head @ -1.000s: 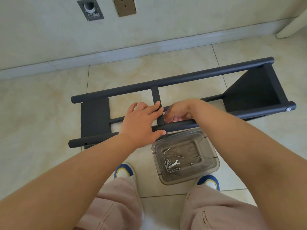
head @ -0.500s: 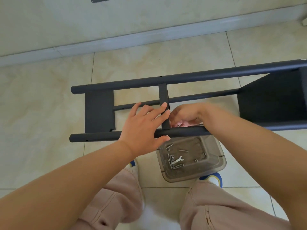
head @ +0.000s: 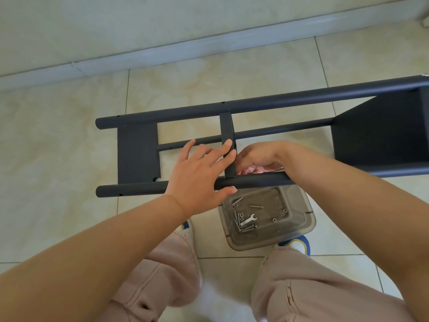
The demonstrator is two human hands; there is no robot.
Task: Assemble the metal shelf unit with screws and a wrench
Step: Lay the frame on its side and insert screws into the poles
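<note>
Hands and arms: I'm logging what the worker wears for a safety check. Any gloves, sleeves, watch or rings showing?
Both hands, left and right, are bare: no gloves, and no rings show. Both forearms are bare up to the frame edge, with no sleeves, watch or bands in view.

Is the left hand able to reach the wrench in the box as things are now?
Probably yes. The wrench lies uncovered in the open box, just below the left hand, which rests on the frame and holds nothing.
</note>
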